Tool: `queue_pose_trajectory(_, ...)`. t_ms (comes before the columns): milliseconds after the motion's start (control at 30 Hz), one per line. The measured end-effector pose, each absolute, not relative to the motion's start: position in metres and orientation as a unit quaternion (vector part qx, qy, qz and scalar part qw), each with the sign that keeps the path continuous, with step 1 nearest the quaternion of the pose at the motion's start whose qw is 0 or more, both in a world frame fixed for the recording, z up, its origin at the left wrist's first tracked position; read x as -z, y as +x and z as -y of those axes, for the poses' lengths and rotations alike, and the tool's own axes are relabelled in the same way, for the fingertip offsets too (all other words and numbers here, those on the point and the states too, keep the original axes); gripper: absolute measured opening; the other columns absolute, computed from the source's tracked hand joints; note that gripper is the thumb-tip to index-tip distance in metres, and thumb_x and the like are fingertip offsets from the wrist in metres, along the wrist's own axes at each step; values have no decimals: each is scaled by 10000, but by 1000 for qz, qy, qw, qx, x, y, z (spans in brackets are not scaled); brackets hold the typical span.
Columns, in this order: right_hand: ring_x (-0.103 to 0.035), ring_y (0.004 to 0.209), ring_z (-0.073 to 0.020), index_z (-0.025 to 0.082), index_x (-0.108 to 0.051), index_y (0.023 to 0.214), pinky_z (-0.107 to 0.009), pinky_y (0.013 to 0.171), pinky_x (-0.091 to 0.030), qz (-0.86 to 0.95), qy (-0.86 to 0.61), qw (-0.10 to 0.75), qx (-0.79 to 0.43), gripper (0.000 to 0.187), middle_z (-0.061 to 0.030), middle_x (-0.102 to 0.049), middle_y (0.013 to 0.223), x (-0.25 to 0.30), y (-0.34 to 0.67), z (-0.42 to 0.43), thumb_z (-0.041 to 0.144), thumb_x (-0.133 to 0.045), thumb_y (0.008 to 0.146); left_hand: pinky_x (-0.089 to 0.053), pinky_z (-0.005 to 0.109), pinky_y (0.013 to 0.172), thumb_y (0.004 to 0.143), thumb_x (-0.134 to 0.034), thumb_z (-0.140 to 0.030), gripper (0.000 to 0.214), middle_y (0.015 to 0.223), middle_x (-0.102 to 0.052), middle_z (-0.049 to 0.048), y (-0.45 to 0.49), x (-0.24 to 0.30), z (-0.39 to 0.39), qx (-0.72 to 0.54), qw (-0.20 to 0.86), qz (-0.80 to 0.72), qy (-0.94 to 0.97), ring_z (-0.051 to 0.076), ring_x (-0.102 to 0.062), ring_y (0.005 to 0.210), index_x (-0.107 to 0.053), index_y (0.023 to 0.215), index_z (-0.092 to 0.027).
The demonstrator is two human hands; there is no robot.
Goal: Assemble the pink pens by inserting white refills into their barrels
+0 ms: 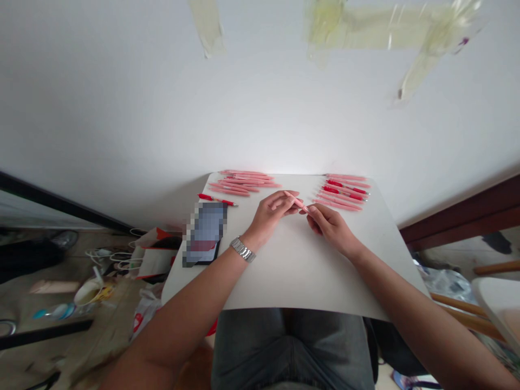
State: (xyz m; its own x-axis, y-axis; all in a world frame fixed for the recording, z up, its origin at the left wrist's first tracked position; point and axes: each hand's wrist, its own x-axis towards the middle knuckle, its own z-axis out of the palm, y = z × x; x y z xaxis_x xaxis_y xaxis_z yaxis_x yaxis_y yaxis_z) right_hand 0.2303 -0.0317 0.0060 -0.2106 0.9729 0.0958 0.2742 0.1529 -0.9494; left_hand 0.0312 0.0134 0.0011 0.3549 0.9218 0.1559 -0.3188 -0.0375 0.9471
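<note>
A pink pen (296, 201) is held at a slant between my two hands, above the middle of the white table. My left hand (274, 208), with a metal watch on its wrist, closes its fingers on the upper end of the pen. The lower end is pinched by my right hand (327, 222) between thumb and fingers. Behind my left hand lies a loose pile of pink pens (246, 181). A group of pink pens (341, 201) lies side by side behind my right hand, with red pens (335, 190) among them.
A single red pen (217, 200) lies at the left, just behind a phone (207, 233) with a blurred screen. The white table (300, 281) meets a wall at its back. Bags (152, 260), cables and a cup crowd the floor at left; a chair (495, 303) stands right.
</note>
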Motion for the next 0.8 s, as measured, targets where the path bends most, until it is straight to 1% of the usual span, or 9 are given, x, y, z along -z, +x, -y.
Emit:
queue_pose_trajectory(67,-489,595,-125,197,-654,992,-294,590,-402,647,-480,404,-433,474,13,-547,729,-5,230,31,622,-457,1063,-590,371,975,945,-728,-485,317,1163,-760,105,31,0,-14,-494,626,-288,530,200,-742,1009,-753,1015,-177)
queue_pose_trajectory(133,-499,590,-120,202,-640,990,-288,581,-404,643,-478,410,-436,447,14,-558,739,-3,230,30,613,-480,1058,-589,361,973,950,-723,-475,304,1172,-758,103,31,0,-14,-496,623,-291,531,195,-738,1017,-752,995,-176)
queue_pose_trajectory(300,-537,590,-120,215,-595,978,-278,560,-415,626,-472,430,-448,392,10,-594,762,0,230,29,599,-541,1037,-580,375,980,940,-731,-492,316,1179,-760,104,31,-2,-13,-494,624,-296,528,209,-732,1051,-756,1010,-185)
queue_pose_trajectory(500,-560,605,-131,221,-607,1017,-289,571,-441,626,-482,437,-430,394,0,-615,782,3,232,28,614,-605,998,-583,374,976,924,-743,-511,344,1101,-774,95,31,-5,-11,-496,625,-298,524,221,-733,1063,-762,1064,-197)
queue_pose_trajectory(633,-570,614,-143,225,-604,1027,-296,578,-460,634,-484,443,-410,415,-7,-630,778,3,232,27,637,-622,977,-586,372,972,911,-757,-518,353,1110,-775,98,31,-4,-12,-498,627,-298,520,221,-738,1054,-758,1047,-192)
queue_pose_trajectory(800,-583,633,-144,231,-587,1041,-295,587,-459,636,-476,451,-407,371,-9,-638,812,7,233,25,591,-649,979,-585,371,975,908,-765,-511,360,1082,-779,92,31,-2,-13,-498,628,-301,517,214,-740,1037,-754,1077,-193)
